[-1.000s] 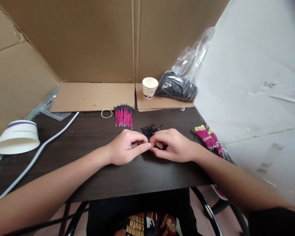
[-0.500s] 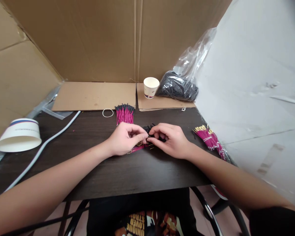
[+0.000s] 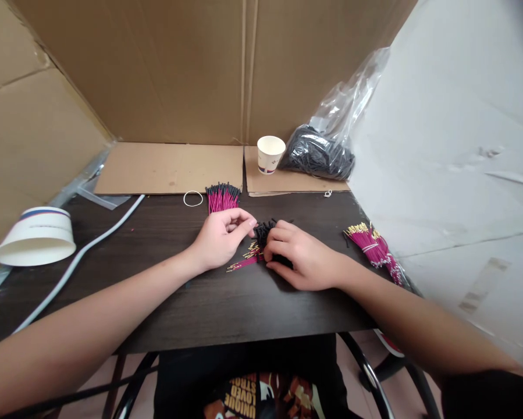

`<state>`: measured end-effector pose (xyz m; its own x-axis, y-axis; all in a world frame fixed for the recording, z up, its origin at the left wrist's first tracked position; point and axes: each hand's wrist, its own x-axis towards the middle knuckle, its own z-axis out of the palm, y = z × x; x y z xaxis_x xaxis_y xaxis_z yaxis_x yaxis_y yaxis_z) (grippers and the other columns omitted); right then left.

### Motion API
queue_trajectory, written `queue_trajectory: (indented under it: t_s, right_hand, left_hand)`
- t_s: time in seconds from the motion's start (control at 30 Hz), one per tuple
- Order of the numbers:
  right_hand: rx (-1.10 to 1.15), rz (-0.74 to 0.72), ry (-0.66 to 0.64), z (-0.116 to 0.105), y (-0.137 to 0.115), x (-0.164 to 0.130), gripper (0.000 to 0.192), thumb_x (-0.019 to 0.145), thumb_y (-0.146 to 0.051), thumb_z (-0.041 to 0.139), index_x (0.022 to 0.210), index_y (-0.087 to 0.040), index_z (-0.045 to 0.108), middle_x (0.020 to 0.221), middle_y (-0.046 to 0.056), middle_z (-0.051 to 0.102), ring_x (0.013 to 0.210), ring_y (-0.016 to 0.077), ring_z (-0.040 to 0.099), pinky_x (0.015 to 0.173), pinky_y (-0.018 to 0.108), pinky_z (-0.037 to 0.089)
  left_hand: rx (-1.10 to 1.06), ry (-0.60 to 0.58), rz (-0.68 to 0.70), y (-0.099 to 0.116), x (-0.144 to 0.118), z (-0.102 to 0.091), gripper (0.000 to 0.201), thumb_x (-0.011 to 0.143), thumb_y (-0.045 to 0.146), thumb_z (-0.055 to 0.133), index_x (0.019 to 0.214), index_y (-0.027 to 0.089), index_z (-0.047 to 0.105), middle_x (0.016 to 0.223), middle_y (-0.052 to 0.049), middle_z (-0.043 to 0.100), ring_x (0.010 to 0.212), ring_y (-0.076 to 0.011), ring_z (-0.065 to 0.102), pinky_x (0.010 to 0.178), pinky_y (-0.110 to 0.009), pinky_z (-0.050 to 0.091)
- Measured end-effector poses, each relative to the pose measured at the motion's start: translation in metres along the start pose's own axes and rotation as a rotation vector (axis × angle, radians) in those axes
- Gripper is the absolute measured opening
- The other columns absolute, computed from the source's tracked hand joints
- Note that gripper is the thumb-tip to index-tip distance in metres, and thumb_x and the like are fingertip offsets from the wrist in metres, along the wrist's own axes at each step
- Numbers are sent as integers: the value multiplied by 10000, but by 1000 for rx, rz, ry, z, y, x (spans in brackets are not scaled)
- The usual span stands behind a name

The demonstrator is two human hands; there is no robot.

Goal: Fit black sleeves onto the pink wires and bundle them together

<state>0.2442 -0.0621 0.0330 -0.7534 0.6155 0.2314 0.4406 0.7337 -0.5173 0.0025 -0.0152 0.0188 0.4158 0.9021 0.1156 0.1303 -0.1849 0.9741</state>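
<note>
My left hand (image 3: 221,240) is closed in a pinch, thumb against forefinger, beside a heap of short black tubes (image 3: 263,233); whatever lies in the pinch is too small to make out. Curled down over the right side of that heap is my right hand (image 3: 302,256), its fingertips at pink wires with gold tips (image 3: 246,263); what they grip is hidden. Behind my left hand lies a bundle of pink wires with black ends (image 3: 223,198), partly covered by it. A tied bundle of pink wires with gold ends (image 3: 372,247) rests at the table's right edge.
A white paper cup (image 3: 270,156) and a clear bag of black tubes (image 3: 320,152) stand on cardboard at the back. Another cup (image 3: 35,237) lies tipped at left near a grey cable (image 3: 80,256). A white rubber band (image 3: 193,199) is left of the black-ended bundle.
My hands, which met at the fingertips over the heap, are now apart. The right hand has turned down onto the wires and tubes. More gold tips and black tubes show between them.
</note>
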Motion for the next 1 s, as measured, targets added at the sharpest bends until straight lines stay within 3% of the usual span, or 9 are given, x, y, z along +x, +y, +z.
queue_trajectory:
  t_s: [0.4,1.0]
  right_hand:
    - [-314,38,-98,5,-5,0,222,1137,-201,512,1015,-133,684,1033,144,635,980,289,465,860,432,369]
    - [-458,36,-131,8,-10,0,244,1174,-223,469,1032,-143,650,1046,148,620,972,296,453,864,445,331]
  left_hand:
    - [18,-35,-24,0,1,-1,283,1006,427,753,915,158,744,809,-50,775,745,-172,712,767,-316,595]
    - [0,-51,-25,-2,2,-2,283,989,437,764,928,161,749,815,-52,780,755,-181,722,788,-333,605]
